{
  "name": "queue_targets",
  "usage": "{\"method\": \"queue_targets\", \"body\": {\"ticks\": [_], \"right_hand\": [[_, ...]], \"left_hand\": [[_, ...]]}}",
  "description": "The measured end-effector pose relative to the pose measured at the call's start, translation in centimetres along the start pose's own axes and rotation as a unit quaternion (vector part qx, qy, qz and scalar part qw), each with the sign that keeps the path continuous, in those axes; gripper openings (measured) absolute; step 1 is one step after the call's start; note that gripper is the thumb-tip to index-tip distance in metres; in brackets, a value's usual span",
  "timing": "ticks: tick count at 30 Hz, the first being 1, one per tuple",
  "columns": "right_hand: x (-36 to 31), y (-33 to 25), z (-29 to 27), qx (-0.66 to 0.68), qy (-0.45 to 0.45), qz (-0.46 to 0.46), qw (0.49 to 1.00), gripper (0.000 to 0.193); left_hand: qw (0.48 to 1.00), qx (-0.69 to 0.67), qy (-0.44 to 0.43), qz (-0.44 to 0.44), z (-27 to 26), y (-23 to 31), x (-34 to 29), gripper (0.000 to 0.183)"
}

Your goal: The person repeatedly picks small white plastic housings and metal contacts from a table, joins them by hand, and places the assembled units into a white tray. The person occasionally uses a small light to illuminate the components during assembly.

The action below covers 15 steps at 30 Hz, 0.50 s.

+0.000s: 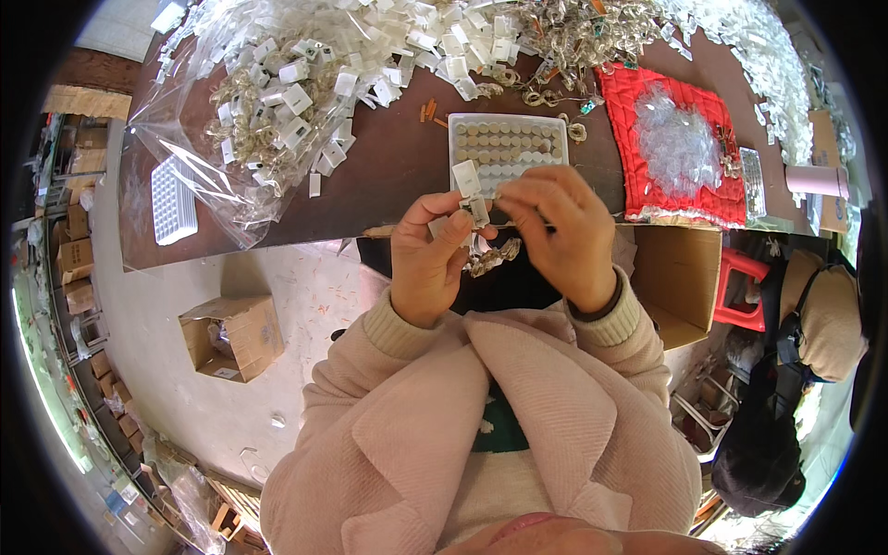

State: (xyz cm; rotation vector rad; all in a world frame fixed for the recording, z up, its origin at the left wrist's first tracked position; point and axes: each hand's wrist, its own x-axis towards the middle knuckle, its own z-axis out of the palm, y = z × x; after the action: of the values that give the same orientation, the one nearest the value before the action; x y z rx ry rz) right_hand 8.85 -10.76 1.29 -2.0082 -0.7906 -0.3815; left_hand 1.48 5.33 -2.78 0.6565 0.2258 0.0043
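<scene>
Near the table's front edge, my left hand [430,252] is closed around a small white plastic case [469,178], which tilts upward between thumb and fingers. A coiled bundle of clear wire [492,259] hangs below the case. Just right of it, my right hand [566,233] has thumb and forefinger pinched together close to the case; what they hold, if anything, is too small to make out. Behind both hands lies a white tray [453,139] with rows of round, coin-like cells, its near part partly hidden by my fingers.
White cases with coiled wires [296,102] are heaped at the far left beside a clear plastic bag [185,139]. A white grid tray [173,199] lies left. A red quilted cloth [638,176] bears clear pieces. Cardboard boxes [254,338] and a red stool [743,291] stand below.
</scene>
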Motion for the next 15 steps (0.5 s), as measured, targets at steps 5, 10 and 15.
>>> {"method": "queue_targets", "body": {"ticks": [5,10,15], "right_hand": [[-0.3,-1.7,-0.3,-0.006,-0.051,-0.018,0.999,0.026],[-0.1,-1.4,-0.1,0.007,-0.006,-0.027,1.000,0.026],[-0.1,-0.7,0.4,-0.017,0.018,-0.111,0.994,0.028]], "left_hand": [[0.999,0.019,0.006,0.031,0.6,-0.3,-0.1,0.020],[1.000,0.004,0.001,-0.002,0.4,-0.2,-0.3,0.021],[1.000,-0.017,-0.008,-0.022,0.2,-0.2,-0.4,0.022]]}}
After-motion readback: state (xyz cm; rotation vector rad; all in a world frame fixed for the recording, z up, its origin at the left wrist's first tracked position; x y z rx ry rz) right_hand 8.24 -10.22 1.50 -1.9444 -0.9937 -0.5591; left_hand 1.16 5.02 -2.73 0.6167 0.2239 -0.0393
